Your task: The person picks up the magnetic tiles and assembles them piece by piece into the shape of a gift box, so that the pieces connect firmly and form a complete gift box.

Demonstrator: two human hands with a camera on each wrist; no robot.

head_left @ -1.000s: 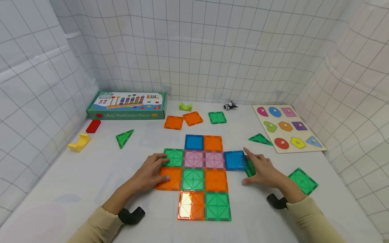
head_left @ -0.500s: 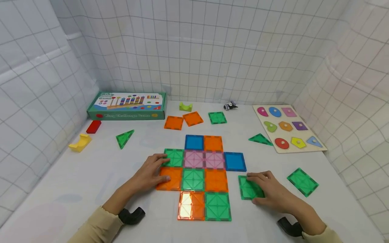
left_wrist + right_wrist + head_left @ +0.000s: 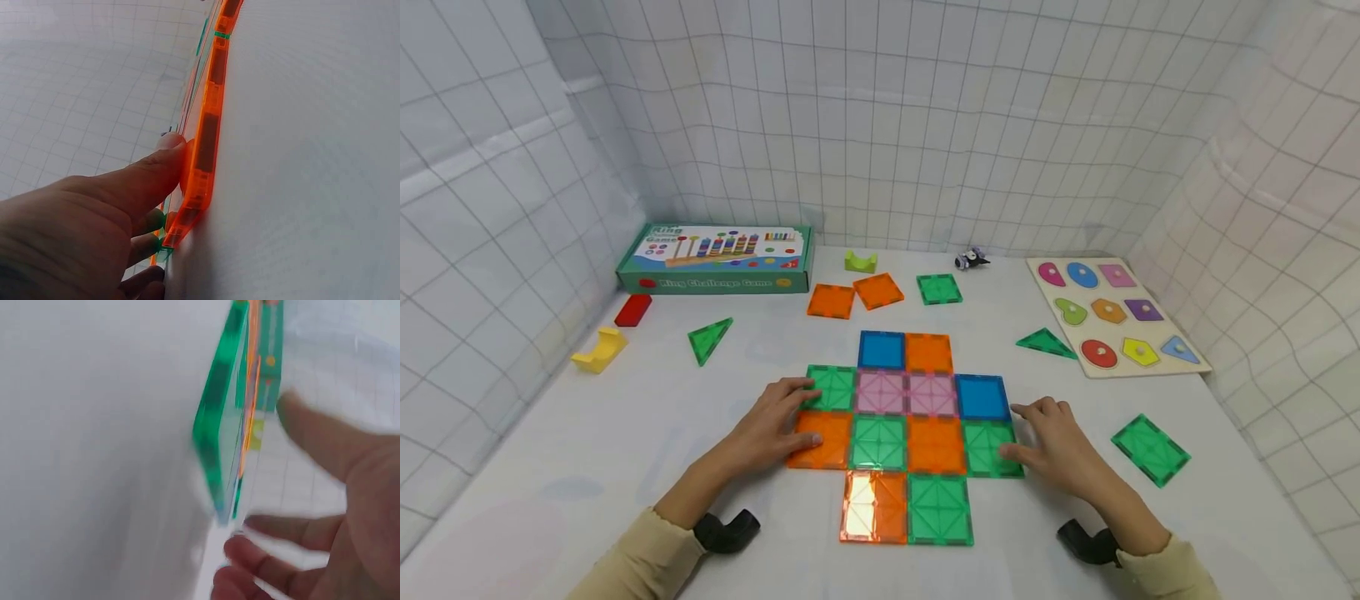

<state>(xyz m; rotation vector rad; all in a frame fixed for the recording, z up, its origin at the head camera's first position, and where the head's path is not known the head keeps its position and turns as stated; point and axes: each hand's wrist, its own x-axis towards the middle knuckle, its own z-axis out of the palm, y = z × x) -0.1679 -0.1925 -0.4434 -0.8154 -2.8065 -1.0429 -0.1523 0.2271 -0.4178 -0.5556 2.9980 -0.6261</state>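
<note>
In the head view, square magnetic tiles lie flat, edge to edge, in a patchwork of orange, green, pink and blue. My left hand rests on its left side, thumb on an orange tile and fingertips on a green tile. At the right side, my right hand hovers with spread thumb and fingers by another green tile, which sits under a blue tile and beside an orange tile. The right wrist view shows the thumb off that tile's surface, nothing gripped.
Loose green triangles and a green tile lie around the patchwork. Two orange tiles lie farther back. A ring game box stands back left, a shape puzzle board back right. Yellow and red blocks lie left.
My right hand pulled a green tile away from the blue tile, then brought it up against the patchwork's right side below the blue one and loosened. My left hand stayed in place.
</note>
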